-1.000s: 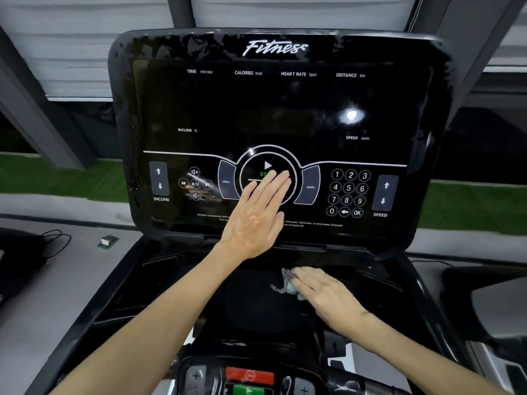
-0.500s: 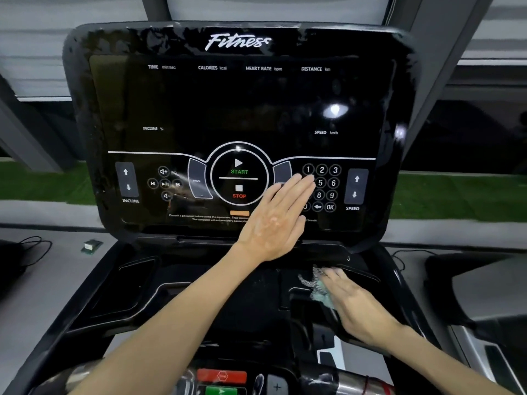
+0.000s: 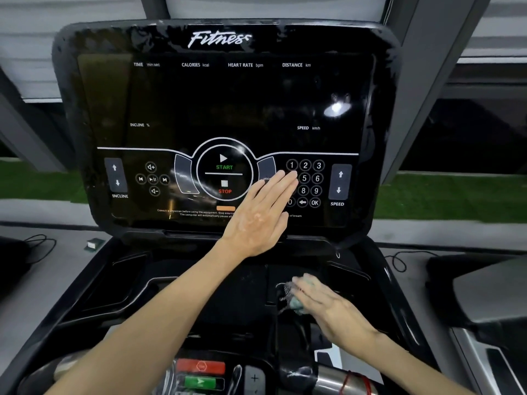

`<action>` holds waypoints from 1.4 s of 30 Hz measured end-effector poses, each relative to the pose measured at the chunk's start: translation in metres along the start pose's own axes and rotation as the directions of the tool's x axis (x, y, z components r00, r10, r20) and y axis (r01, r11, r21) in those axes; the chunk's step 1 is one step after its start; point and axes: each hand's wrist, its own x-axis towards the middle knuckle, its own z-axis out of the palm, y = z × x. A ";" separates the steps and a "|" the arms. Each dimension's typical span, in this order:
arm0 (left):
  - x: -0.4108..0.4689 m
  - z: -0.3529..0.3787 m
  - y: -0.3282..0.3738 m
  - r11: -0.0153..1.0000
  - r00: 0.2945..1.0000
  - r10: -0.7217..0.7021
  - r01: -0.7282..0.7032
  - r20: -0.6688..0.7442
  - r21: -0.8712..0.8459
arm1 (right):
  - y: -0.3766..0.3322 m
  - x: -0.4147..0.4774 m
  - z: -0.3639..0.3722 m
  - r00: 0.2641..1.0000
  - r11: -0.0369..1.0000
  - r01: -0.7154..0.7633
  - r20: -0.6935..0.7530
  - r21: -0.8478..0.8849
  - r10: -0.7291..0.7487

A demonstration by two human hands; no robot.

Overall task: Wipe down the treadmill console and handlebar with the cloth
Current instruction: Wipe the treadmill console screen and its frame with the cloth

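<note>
Green turf (image 3: 456,195) flanks the glossy console (image 3: 228,104) (one glare spot (image 3: 336,108)).

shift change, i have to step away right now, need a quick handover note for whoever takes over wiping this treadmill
Left hand: open, lying flat on the console screen, fingers over the MODE key and number pad.
Right hand: flat on the cloth, pressing it onto the black tray below the screen; its fingers are blurred.
Done: cannot tell which parts are already wiped; the cloth is on the tray.
Left: the screen, and the silver handlebar at the bottom edge, which neither hand touches.
</note>
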 end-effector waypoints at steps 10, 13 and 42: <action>0.010 0.007 0.022 0.999 0.999 -0.034 0.034 0.000 -0.001 | 0.021 -0.008 -0.010 0.997 0.991 -0.047 0.052 -0.124 0.054; 0.009 0.008 0.022 0.999 1.000 -0.029 0.029 0.007 0.017 | 0.018 0.030 -0.008 0.999 1.000 0.019 0.030 0.006 -0.019; 0.009 0.009 0.031 0.997 0.997 -0.081 0.081 -0.017 -0.017 | 0.039 -0.018 -0.021 0.979 0.893 -0.164 0.183 0.418 0.095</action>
